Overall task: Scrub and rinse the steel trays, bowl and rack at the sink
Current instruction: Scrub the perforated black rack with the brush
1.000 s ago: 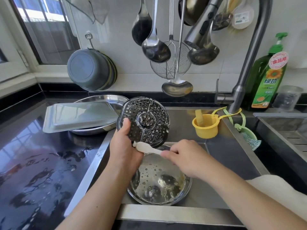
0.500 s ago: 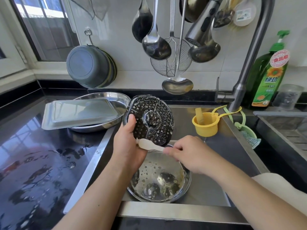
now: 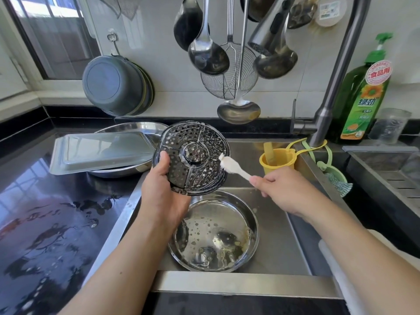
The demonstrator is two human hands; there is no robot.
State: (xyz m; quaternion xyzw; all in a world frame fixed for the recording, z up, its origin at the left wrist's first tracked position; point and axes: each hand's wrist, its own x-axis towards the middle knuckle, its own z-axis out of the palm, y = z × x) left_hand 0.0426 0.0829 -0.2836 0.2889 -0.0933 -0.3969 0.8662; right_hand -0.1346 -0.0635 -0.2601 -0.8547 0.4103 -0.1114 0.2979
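Observation:
My left hand (image 3: 162, 189) grips the lower left edge of a round perforated steel rack (image 3: 193, 155) and holds it tilted above the sink; soap foam streaks its face. My right hand (image 3: 281, 189) pinches the handle of a small white brush (image 3: 231, 165), whose head touches the rack's right edge. Below them a steel bowl (image 3: 213, 233) with soapy water drops sits in the sink basin (image 3: 284, 242). On the counter to the left, a rectangular steel tray (image 3: 100, 151) lies upside down on a round steel tray (image 3: 131, 128).
A faucet (image 3: 336, 71) arches over the sink with its spray head (image 3: 270, 28) hanging above. Ladles and a wire skimmer (image 3: 229, 83) hang on the wall. A yellow cup (image 3: 277, 161), a green detergent bottle (image 3: 363, 96) and the wet black counter (image 3: 50, 212) surround the basin.
My right hand has drawn the brush from the rack's lower left edge to its right edge. The rack stays tilted in my left hand.

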